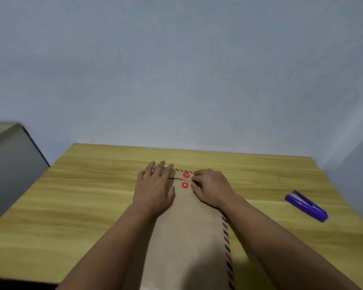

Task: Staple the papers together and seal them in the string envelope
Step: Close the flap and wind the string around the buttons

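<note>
The kraft string envelope (189, 237) lies flap-down on the table (82, 195), left hand (155, 185) pressing it flat with fingers spread, while the right hand (212, 187) curls its fingertips beside the red discs (185, 180), seemingly pinching the string, which is too fine to see.

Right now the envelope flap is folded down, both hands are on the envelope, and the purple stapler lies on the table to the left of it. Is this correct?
Not quite: the head view shows the purple stapler on the table to the right of the envelope. The rest holds: flap folded down, left hand and right hand on it.
</note>
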Demonstrator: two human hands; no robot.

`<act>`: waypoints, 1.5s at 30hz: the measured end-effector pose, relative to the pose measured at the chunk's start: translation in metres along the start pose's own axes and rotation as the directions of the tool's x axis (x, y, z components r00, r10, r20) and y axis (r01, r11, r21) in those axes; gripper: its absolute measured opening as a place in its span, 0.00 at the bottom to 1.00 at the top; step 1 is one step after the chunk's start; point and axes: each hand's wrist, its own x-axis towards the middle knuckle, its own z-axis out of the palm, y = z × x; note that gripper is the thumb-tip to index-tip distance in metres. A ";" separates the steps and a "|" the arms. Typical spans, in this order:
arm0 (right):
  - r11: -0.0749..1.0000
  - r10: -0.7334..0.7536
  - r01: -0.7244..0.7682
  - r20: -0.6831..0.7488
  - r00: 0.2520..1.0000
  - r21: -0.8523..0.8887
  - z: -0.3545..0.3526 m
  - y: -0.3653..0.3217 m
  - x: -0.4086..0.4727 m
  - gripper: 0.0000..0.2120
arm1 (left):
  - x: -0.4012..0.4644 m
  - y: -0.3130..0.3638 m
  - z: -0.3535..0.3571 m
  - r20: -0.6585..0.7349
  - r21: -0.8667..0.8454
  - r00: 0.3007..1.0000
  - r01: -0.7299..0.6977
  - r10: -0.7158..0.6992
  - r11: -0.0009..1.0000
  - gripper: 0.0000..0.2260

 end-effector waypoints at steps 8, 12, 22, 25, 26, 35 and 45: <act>0.995 -0.003 -0.018 0.208 0.978 0.102 -0.023 0.012 0.030 0.12 | 0.006 -0.013 0.037 0.105 -0.150 0.994 0.037 -0.022 0.988 0.32; 0.999 0.029 -0.019 0.344 0.939 -0.032 -0.032 0.005 0.054 0.05 | 0.006 -0.013 0.038 0.095 -0.150 0.995 0.042 -0.028 0.988 0.31; 0.984 0.051 0.041 0.486 0.872 -0.176 -0.037 -0.017 0.068 0.08 | 0.005 -0.013 0.038 0.090 -0.151 0.995 0.049 -0.035 0.987 0.32; 0.987 0.015 0.057 0.439 0.898 -0.150 -0.037 -0.018 0.063 0.10 | 0.005 -0.013 0.038 0.083 -0.164 0.996 0.056 -0.043 0.985 0.32; 0.992 0.006 0.046 0.416 0.909 -0.114 -0.037 -0.017 0.061 0.13 | 0.005 -0.012 0.038 0.079 -0.168 0.996 0.058 -0.045 0.984 0.32; 0.907 0.101 -0.210 0.296 0.950 0.364 -0.036 -0.006 0.054 0.08 | 0.005 -0.011 0.038 0.058 -0.168 0.997 0.056 -0.047 0.984 0.31; 0.974 0.136 -0.182 0.297 0.945 0.133 -0.075 0.024 0.053 0.06 | 0.007 -0.012 0.037 0.073 -0.166 0.995 0.079 -0.067 0.983 0.31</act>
